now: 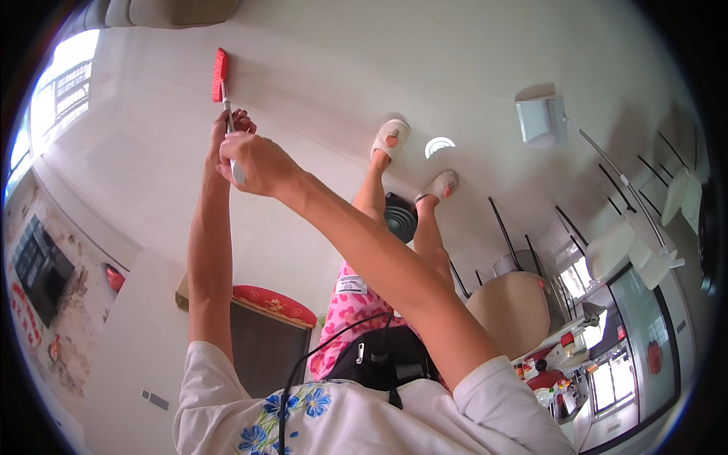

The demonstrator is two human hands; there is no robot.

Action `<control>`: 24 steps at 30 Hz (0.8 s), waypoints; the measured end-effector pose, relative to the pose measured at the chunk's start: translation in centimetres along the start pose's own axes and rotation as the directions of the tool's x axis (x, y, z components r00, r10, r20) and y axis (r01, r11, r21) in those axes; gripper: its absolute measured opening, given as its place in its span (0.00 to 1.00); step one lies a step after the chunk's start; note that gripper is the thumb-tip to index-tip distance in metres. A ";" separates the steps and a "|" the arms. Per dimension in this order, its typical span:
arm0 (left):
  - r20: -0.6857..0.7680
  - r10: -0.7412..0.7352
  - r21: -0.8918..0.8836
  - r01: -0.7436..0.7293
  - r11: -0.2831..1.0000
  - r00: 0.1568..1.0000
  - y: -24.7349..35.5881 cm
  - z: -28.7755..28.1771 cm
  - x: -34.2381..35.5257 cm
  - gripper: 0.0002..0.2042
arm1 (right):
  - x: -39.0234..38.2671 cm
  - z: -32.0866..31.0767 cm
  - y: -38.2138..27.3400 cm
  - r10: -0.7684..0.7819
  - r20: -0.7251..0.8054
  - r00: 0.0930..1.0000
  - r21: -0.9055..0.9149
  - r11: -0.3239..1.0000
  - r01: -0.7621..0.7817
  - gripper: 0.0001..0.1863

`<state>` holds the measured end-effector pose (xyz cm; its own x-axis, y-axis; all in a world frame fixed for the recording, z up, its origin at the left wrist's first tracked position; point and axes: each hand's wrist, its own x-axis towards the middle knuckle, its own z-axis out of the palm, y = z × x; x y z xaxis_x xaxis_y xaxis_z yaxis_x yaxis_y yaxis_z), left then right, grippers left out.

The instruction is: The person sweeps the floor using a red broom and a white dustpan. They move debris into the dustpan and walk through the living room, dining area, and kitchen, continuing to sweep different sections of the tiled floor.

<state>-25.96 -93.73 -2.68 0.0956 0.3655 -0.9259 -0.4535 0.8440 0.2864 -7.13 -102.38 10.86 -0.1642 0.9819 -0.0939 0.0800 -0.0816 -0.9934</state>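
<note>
Broom (220, 76) red-bristled, on pale tiled floor (318, 83); both hands' fingers (241, 120) gripping handle; dustpan (540, 121) well apart.

Broom handle (228, 125) hidden inside both grips; right hand (258, 163) covers most of left hand (227, 133). Below the grips, handle end barely shows. Bristles of red broom head (218, 74) blurred. Dustpan handle (622, 182) far right, thin, its end indistinct.
</note>
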 end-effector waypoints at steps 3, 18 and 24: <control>0.132 -0.054 0.077 0.044 0.996 0.990 -3.4 -0.7 0.2 0.16 | -2.9 -1.2 0.0 -0.072 -0.095 0.993 -0.033 0.997 0.069 0.06; 0.294 -0.384 -0.245 0.457 0.855 0.875 -27.6 11.8 -6.9 0.15 | -16.8 -15.7 -16.0 0.031 -0.159 0.987 -0.309 0.948 -0.080 0.07; 0.003 -0.150 -0.410 0.138 0.901 0.989 -23.5 9.8 -10.8 0.16 | -18.5 -13.0 -12.7 -0.128 -0.260 0.957 0.304 0.930 0.207 0.10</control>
<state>-7.70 -113.66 2.97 0.1653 0.2357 -0.9577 -0.7593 0.6501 0.0290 7.64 -117.34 26.10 0.0883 0.9946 0.0546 -0.2590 0.0758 -0.9629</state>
